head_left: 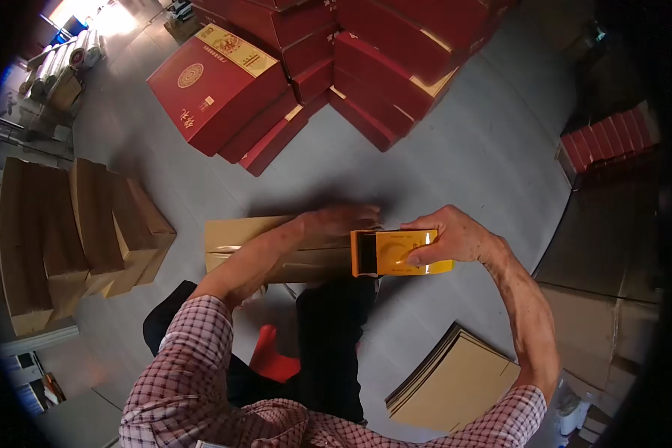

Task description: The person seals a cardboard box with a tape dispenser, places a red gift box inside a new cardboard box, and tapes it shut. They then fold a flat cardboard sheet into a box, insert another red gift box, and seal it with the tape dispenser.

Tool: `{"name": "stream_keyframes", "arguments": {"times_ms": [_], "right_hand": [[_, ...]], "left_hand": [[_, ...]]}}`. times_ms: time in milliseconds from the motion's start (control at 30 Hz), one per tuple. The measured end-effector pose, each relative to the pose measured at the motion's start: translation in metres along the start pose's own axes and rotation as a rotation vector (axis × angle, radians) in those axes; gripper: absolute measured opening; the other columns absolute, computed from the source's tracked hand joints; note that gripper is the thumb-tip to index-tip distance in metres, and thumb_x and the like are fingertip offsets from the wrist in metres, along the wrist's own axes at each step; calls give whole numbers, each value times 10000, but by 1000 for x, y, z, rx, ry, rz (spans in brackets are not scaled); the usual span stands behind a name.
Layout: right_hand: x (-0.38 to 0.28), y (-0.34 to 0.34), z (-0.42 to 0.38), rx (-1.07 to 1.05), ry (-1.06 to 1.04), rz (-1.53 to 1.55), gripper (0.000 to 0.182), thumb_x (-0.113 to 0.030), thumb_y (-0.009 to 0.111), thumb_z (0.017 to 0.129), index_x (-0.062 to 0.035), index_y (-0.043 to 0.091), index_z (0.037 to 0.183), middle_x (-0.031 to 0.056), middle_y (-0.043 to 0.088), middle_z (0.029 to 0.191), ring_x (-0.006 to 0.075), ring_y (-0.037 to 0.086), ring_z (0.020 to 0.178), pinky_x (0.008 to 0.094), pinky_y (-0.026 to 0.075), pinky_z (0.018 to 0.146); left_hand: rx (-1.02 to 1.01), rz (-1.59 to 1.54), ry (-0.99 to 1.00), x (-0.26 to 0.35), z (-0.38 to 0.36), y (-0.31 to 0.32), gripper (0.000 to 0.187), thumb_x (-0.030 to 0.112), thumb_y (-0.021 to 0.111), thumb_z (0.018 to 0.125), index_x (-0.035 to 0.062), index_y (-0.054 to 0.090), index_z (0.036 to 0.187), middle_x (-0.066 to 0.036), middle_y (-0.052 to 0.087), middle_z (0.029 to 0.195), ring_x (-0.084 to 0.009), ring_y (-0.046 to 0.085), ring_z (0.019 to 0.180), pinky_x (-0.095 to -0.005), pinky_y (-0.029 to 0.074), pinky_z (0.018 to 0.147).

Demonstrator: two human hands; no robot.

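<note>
A brown cardboard box (224,240) lies across in front of me, with shiny clear tape along part of its top. My left hand (336,219) is over the far side of the box, fingers stretched out and somewhat blurred. At the box's right end, my right hand (452,233) grips a yellow tape dispenser (401,252), thumb on its upper face. The dispenser's dark front meets the end of the box.
Dark red printed boxes (216,89) are stacked ahead on the grey floor (485,164). Standing cardboard boxes (89,231) are on the left. Flat cardboard sheets (455,381) lie at lower right. A red stool (272,358) shows beneath me, and large cartons (590,313) line the right.
</note>
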State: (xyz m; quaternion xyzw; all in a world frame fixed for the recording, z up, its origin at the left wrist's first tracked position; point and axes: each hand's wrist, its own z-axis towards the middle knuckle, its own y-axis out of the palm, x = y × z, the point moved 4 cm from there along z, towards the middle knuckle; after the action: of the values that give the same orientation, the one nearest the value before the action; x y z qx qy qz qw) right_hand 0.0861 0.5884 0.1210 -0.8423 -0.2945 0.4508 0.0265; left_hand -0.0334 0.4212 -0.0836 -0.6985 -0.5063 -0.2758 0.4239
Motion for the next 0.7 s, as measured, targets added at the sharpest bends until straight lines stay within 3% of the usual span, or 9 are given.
{"name": "stream_keyframes", "arguments": {"times_ms": [67,100,133,233,300,333,567,700], "right_hand": [[9,1,-2,-17,46,7,616,-301,914,830,-34,709,1346,103,797,1110,154,720,999,297,563,912],[21,-1,0,13,-52,-72,536,-337,877,858,-63,743,1299,63,802,1034,137,709,909,306,566,844],[29,0,-2,17,-45,-56,538,-340,877,857,-64,744,1300,68,802,1042,139,709,918,306,565,848],[35,-11,-1,29,-53,-36,568,-356,885,847,-62,743,1311,88,799,1063,158,715,953,310,566,875],[49,-19,-9,36,-19,-65,582,-354,886,844,-53,737,1319,89,799,1061,164,716,957,315,568,878],[57,-27,-12,38,-4,-88,589,-354,887,843,-49,734,1323,89,798,1060,167,717,960,317,568,880],[89,-50,-31,67,64,-80,566,-374,879,847,-49,752,1292,77,793,1040,163,714,937,326,575,854],[91,-52,-25,33,112,-112,525,-311,879,846,-50,756,1285,74,793,1058,155,716,937,313,573,862]], "left_hand": [[13,-55,93,14,-33,-6,435,346,526,1113,122,578,1483,-98,515,1576,-243,490,1442,-374,362,1216],[14,-72,156,3,-19,-6,408,308,544,1109,126,592,1471,-84,560,1531,-233,516,1414,-364,368,1209],[13,-88,219,2,-10,-9,384,269,562,1104,130,605,1459,-70,605,1485,-224,542,1386,-354,373,1202],[-32,-80,138,12,-16,-10,371,238,564,1100,117,609,1447,-95,618,1468,-231,529,1400,-354,370,1203],[-39,-304,312,0,-12,-11,345,195,541,1099,108,619,1424,-104,620,1456,-236,524,1405,-370,369,1206],[-54,-261,227,-3,-5,-12,346,185,537,1097,110,616,1426,-102,613,1466,-235,520,1411,-374,369,1207],[43,-28,185,0,-7,-6,330,205,553,1097,114,641,1402,-142,538,1540,-278,452,1476,-401,354,1220],[55,23,174,1,-7,-6,322,216,562,1096,116,655,1388,-165,495,1583,-302,414,1513,-416,346,1227]]}}
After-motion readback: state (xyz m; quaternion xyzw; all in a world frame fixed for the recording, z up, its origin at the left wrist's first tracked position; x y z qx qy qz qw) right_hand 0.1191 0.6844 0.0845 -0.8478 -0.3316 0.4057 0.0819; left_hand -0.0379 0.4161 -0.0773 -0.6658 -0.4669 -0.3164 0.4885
